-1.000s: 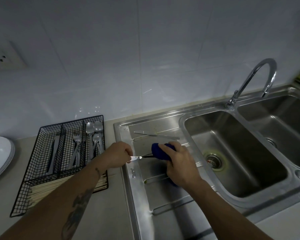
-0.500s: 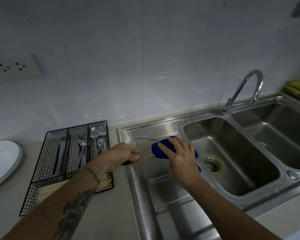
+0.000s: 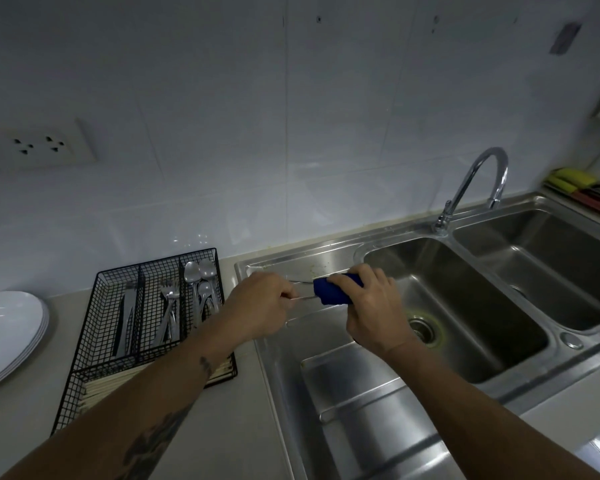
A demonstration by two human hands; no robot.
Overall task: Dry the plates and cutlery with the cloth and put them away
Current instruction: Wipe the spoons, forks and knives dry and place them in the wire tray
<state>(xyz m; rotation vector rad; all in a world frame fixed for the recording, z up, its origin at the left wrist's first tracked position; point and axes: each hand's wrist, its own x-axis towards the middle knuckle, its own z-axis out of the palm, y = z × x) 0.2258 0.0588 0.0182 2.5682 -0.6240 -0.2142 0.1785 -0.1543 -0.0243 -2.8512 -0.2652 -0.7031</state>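
We can read no brand, label or writing anywhere in view. We stand at a pale counter [image 3: 21,420] under a white tiled wall [image 3: 222,133] with a double socket [image 3: 37,145]. A steel double sink [image 3: 465,306] with a curved tap [image 3: 478,181] has its ribbed draining board [image 3: 354,403] on the left. Left of it a black wire cutlery tray [image 3: 94,355] holds knives, forks, spoons [image 3: 200,275] and chopsticks; stacked white plates [image 3: 7,334] lie at the left edge. Over the draining board, our left hand [image 3: 260,306] is pinched closed on the thin metal handle of a piece of cutlery [image 3: 302,298]; its other end is buried in the blue cloth [image 3: 333,292], which our right hand [image 3: 374,306] wraps and squeezes, fingers curled over the top. Both forearms reach forward, the left one tattooed
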